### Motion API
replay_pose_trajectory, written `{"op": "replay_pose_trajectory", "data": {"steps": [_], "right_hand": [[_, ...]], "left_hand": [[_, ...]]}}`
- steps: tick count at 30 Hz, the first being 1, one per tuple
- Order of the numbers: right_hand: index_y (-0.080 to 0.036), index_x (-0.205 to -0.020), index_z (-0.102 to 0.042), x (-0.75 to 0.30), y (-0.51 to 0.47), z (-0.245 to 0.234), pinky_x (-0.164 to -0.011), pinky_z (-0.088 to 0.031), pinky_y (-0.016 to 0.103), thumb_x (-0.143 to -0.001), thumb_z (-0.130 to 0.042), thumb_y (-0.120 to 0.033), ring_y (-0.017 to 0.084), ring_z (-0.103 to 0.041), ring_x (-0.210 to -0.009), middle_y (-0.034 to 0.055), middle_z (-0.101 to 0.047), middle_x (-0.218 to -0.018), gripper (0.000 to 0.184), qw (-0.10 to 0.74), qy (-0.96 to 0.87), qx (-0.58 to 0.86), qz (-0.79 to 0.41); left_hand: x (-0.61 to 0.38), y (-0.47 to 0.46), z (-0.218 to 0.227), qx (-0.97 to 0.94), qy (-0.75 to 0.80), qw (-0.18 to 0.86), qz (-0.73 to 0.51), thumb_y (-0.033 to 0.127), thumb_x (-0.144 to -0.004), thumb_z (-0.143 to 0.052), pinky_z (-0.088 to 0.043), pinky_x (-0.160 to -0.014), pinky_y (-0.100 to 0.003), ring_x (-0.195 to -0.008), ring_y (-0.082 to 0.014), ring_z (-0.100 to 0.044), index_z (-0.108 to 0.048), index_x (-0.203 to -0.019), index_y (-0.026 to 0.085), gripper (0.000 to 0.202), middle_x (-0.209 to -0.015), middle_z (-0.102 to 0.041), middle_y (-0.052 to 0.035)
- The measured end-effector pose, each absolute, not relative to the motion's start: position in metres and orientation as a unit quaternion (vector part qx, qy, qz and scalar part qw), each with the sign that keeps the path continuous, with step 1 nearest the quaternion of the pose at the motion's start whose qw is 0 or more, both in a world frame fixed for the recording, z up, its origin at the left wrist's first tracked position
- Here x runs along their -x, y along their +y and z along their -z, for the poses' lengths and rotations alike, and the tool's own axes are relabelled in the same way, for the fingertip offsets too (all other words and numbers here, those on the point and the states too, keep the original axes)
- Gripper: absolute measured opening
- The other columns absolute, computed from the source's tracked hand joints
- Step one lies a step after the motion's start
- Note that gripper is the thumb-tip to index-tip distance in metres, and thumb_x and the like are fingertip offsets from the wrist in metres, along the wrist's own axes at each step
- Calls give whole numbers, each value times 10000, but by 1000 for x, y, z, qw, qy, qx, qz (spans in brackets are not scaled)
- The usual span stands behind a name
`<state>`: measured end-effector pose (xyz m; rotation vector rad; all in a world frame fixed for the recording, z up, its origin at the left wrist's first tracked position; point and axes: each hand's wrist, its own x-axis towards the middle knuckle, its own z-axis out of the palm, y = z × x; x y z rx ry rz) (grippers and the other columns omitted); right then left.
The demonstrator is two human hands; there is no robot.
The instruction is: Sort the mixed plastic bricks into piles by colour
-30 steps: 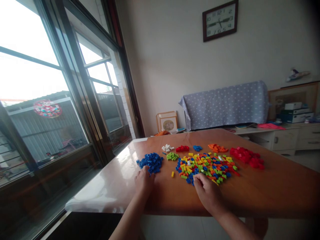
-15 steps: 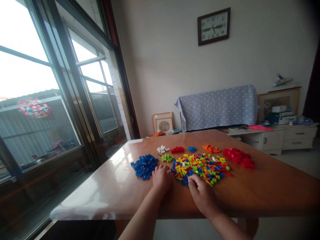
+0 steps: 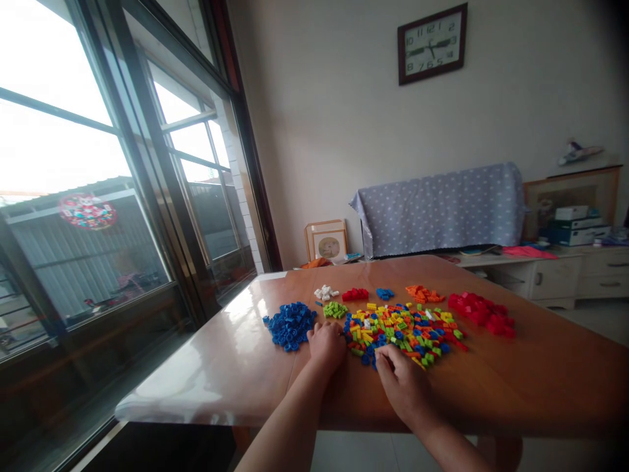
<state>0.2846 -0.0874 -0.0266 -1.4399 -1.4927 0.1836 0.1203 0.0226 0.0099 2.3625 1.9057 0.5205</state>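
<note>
A mixed pile of small toy building bricks (image 3: 403, 328) in yellow, green, orange, blue and other colours lies on the table. At its left edge is my left hand (image 3: 328, 344), fingers curled down, between this pile and a heap of blue bricks (image 3: 291, 324). My right hand (image 3: 401, 380) is closed in a pinch at the near edge of the mixed pile, thumb against the fingers. Whatever either hand holds is hidden or too small to make out. Just beyond my left hand sits a small group of light green bricks (image 3: 335, 310).
Along the back of the wooden table (image 3: 515, 387) are white bricks (image 3: 326, 292), red bricks (image 3: 354, 294), a small blue group (image 3: 384, 294) and orange bricks (image 3: 423, 294). A larger red heap (image 3: 481, 313) lies at right. A window (image 3: 196, 164) stands on the left.
The view has swung slightly left, so everything sits further right. My left hand has shifted slightly right, away from the blue heap. My right hand stays pinched at the mixed pile.
</note>
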Motion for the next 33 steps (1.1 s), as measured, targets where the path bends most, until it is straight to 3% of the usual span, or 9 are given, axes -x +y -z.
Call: {"op": "replay_pose_trajectory", "data": {"steps": [10, 17, 21, 33], "right_hand": [[-236, -844, -634, -286, -87, 29, -667, -438, 273, -959, -396, -404, 207, -644, -710, 36, -710, -765, 313, 495, -628, 598, -57], [-237, -858, -624, -285, -88, 28, -679, -429, 277, -968, -396, -414, 199, -636, -717, 32, -702, -775, 310, 488, -629, 601, -70], [-235, -866, -626, -286, -87, 30, -684, -431, 280, -963, -401, -406, 197, -637, -713, 34, -707, -787, 299, 490, -629, 600, -73], [-243, -833, -594, -286, -85, 33, -680, -411, 273, -966, -410, -419, 192, -637, -716, 11, -693, -758, 288, 495, -627, 595, -90]], "left_hand": [[-118, 24, -6, -776, 599, 20, -197, 298, -835, -506, -336, -920, -423, -1152, -300, -492, -686, -1043, 311, 275, -1198, -662, -40], [-120, 27, -3, -780, 588, 19, -213, 282, -806, -541, -330, -905, -418, -1085, -281, -521, -693, -911, 289, 185, -1061, -703, -32], [-113, 23, -8, -776, 589, 14, -226, 296, -818, -553, -331, -897, -404, -1089, -272, -522, -683, -922, 284, 167, -1066, -706, -22], [7, 16, -19, -652, 682, -58, -325, 389, -909, -514, -300, -974, -430, -1164, -281, -507, -675, -1008, 290, 214, -1116, -705, -33]]}}
